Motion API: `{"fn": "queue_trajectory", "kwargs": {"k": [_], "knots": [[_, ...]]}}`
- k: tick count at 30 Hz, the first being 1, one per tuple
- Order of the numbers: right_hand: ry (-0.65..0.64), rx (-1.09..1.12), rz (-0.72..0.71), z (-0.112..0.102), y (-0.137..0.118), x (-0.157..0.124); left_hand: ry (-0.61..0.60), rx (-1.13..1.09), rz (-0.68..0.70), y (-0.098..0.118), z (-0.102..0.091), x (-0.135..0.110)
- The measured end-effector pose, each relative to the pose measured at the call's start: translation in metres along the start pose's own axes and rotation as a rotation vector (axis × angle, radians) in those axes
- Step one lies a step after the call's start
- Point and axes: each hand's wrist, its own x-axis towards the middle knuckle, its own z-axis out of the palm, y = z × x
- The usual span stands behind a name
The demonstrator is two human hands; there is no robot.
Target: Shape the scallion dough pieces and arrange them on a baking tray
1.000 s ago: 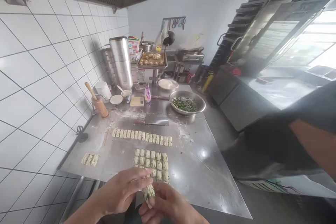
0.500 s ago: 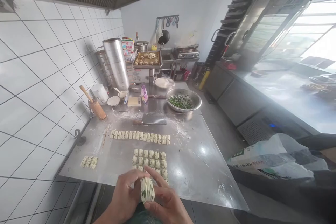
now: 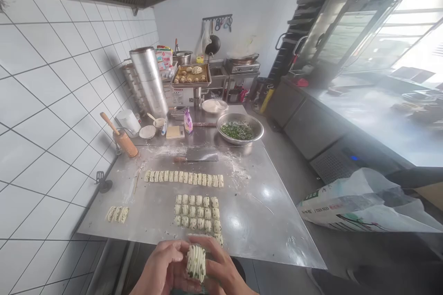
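Fingers of left hand (image 3: 161, 262) and right hand (image 3: 224, 269) are closed around one layered dough piece (image 3: 196, 262) at six o'clock; I should press softly, evenly, without flattening its layers.

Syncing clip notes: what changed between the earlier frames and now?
Left hand and right hand drew back toward the person, uncovering near pieces of the dough grid. The left hand no longer covers the upper end of the held dough piece. Nothing let go. Dough row, cleaver and bowl stayed put.
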Motion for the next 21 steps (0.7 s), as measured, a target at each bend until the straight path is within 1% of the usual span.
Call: {"fn": "queue_trajectory", "kwargs": {"k": [2, 4, 6, 7, 9, 11, 13, 15, 16, 18, 21], "knots": [[-0.046, 0.001, -0.003, -0.004, 0.005, -0.003, -0.021, -0.064, -0.050, -0.001, 0.007, -0.001], [-0.139, 0.031, -0.042, -0.006, 0.011, -0.003, -0.073, -0.025, -0.019, -0.002, 0.016, -0.001], [-0.139, 0.097, -0.030, -0.005, 0.018, -0.002, -0.114, 0.071, 0.031, -0.007, 0.023, 0.001], [-0.110, 0.140, 0.013, -0.003, 0.022, -0.001, -0.113, 0.118, 0.070, -0.012, 0.024, 0.005], [0.018, 0.245, 0.165, 0.002, 0.034, -0.003, -0.073, 0.187, 0.146, -0.029, 0.022, 0.021], [0.192, 0.344, 0.388, 0.005, 0.052, -0.009, 0.005, 0.220, 0.173, -0.054, 0.014, 0.047], [0.410, 0.390, 0.647, 0.002, 0.076, -0.022, 0.120, 0.264, 0.124, -0.086, 0.004, 0.083], [0.599, 0.385, 0.833, -0.006, 0.102, -0.041, 0.249, 0.395, 0.006, -0.118, -0.005, 0.121], [0.666, 0.382, 0.883, -0.011, 0.114, -0.053, 0.304, 0.465, -0.050, -0.133, -0.008, 0.138], [0.770, 0.389, 0.940, -0.022, 0.133, -0.076, 0.367, 0.547, -0.106, -0.157, -0.009, 0.166], [0.878, 0.432, 0.987, -0.033, 0.148, -0.103, 0.407, 0.618, -0.123, -0.176, -0.001, 0.191]]}}
